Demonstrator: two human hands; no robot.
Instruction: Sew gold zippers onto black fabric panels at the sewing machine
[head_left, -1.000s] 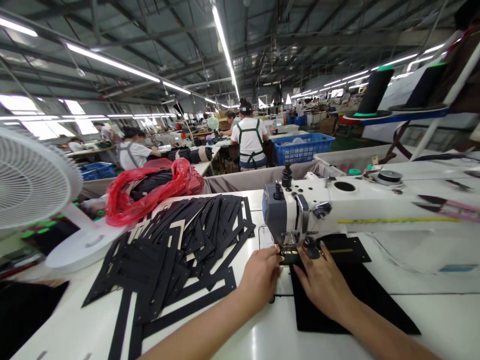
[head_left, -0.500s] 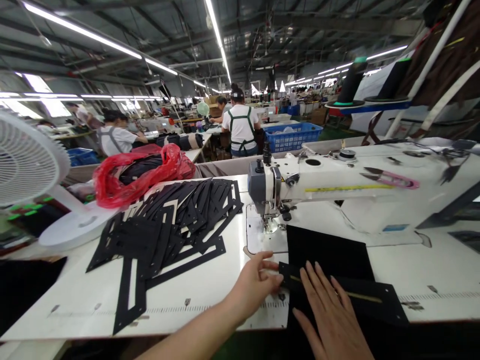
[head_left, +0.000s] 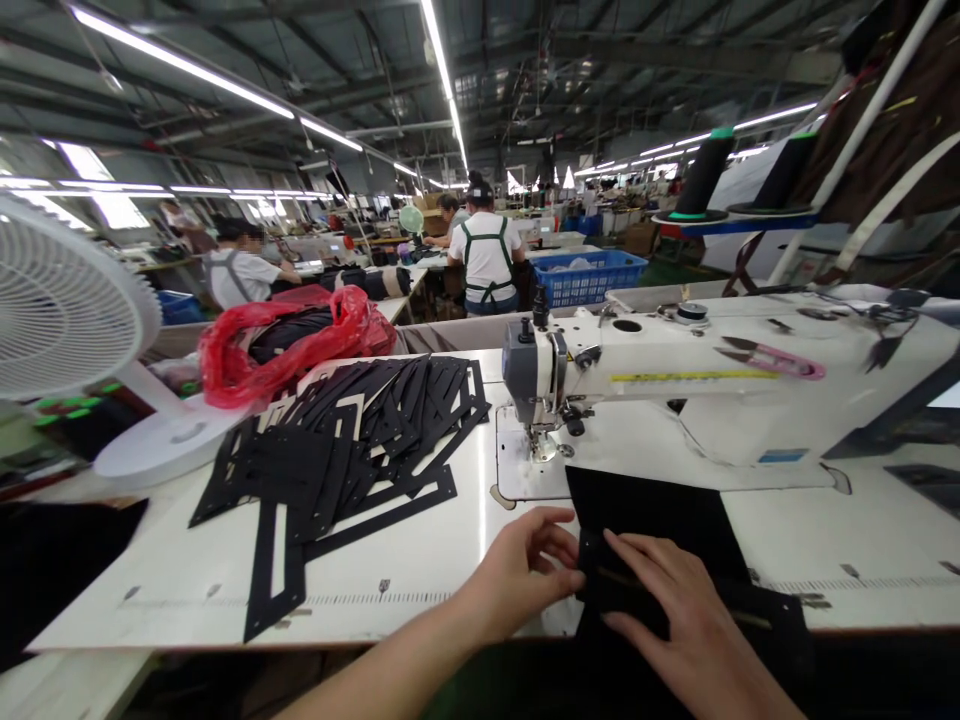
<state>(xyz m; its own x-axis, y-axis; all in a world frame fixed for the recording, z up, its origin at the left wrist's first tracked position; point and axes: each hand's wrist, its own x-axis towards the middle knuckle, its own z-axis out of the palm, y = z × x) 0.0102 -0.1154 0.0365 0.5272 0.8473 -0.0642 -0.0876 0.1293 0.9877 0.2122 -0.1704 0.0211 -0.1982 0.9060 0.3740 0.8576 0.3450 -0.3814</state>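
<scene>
My left hand (head_left: 529, 575) is closed on the left end of a black slotted strip (head_left: 787, 612), thumb in front and fingers curled behind. Across the same strip lies my right hand (head_left: 679, 610), fingers stretched out and thumb apart, covering much of its slot. Beneath the strip is a larger black fabric panel (head_left: 652, 510), whose lower part hangs past the table's front edge. Just beyond the panel stands a white sewing machine (head_left: 675, 350), its needle and presser foot (head_left: 541, 445) up and left of my hands.
Several black cut-out pieces (head_left: 300, 465) lie heaped at the left of the white table (head_left: 442, 535). Behind them sits a red plastic bag (head_left: 225, 365). A white fan (head_left: 71, 300) stands far left. Pink-handled thread snips (head_left: 787, 362) rest on the machine. People work further back.
My right hand has drawn its fingers toward the strip's left end, and its spread fingers have come closer together. The strip's left end now tilts up a little. The view has shifted slightly.
</scene>
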